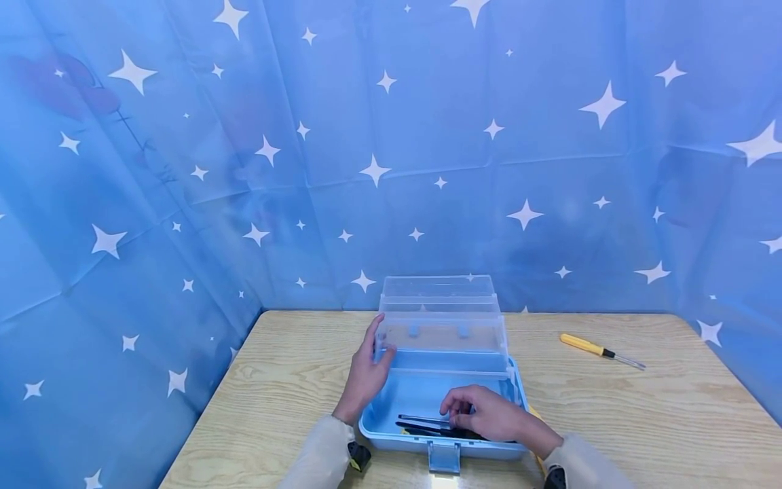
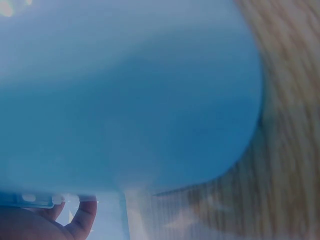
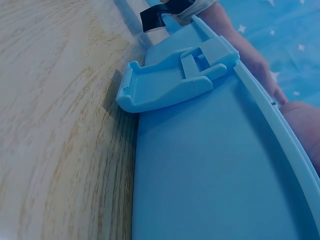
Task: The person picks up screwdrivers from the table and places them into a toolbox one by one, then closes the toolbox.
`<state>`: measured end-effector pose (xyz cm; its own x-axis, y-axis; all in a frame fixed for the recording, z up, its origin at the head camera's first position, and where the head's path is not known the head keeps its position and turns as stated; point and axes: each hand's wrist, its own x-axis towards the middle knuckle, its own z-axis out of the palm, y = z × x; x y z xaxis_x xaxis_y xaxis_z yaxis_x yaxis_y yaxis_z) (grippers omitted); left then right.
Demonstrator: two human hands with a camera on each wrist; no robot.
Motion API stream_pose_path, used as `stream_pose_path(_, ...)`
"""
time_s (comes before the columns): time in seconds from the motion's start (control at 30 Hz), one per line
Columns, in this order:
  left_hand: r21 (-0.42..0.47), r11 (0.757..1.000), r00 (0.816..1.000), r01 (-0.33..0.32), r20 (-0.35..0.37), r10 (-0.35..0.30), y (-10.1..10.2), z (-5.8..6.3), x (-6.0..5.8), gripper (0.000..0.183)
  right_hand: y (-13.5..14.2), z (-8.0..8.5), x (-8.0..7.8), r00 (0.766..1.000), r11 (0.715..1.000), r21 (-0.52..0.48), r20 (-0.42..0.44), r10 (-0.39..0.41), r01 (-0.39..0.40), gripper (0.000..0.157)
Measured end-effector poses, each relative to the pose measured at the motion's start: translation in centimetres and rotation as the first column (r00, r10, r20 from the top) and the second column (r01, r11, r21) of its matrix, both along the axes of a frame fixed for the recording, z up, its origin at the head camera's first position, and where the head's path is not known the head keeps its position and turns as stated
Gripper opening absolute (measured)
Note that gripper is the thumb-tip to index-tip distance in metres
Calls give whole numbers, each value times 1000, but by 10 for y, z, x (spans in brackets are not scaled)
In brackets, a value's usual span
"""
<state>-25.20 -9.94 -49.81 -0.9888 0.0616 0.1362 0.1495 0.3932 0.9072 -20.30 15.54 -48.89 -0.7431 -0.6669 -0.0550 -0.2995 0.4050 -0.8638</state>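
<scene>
A light blue plastic toolbox (image 1: 442,445) stands on the table with its clear lid (image 1: 440,333) raised at the back. My left hand (image 1: 364,373) is at the lid's left edge, thumb in front and fingers behind it. In the left wrist view, bent fingers (image 2: 82,220) show beyond the blurred box wall (image 2: 140,110). My right hand (image 1: 489,414) reaches into the box's front right part with fingers bent, just over slim tools with metal shafts (image 1: 421,419) and a black tool (image 1: 424,429). Whether it grips one is hidden.
A screwdriver (image 1: 583,344) with a yellow handle lies on the table to the right. Something yellow (image 1: 536,413) shows beside the box's right side. The front latch (image 3: 165,82) hangs open. A blue star-patterned curtain (image 1: 427,136) stands behind the wooden table (image 1: 263,407).
</scene>
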Motion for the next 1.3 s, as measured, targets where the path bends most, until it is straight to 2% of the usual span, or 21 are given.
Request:
stream_pose_path(0.33, -4, 1000, 1000, -6, 5, 6, 1, 2, 0, 61, 1, 0, -1, 1000, 1000, 7, -12, -22, 22, 13)
stream_pose_path(0.8, 16, 1000, 1000, 4, 12, -4, 0, 1, 1, 59, 1, 2, 1, 999, 999, -34, 25, -40, 41, 14)
stream_pose_path(1.3, 7, 1000, 1000, 2, 10, -2, -1, 1, 0, 59, 4, 8, 2, 1000, 996, -88, -12, 6, -7, 16)
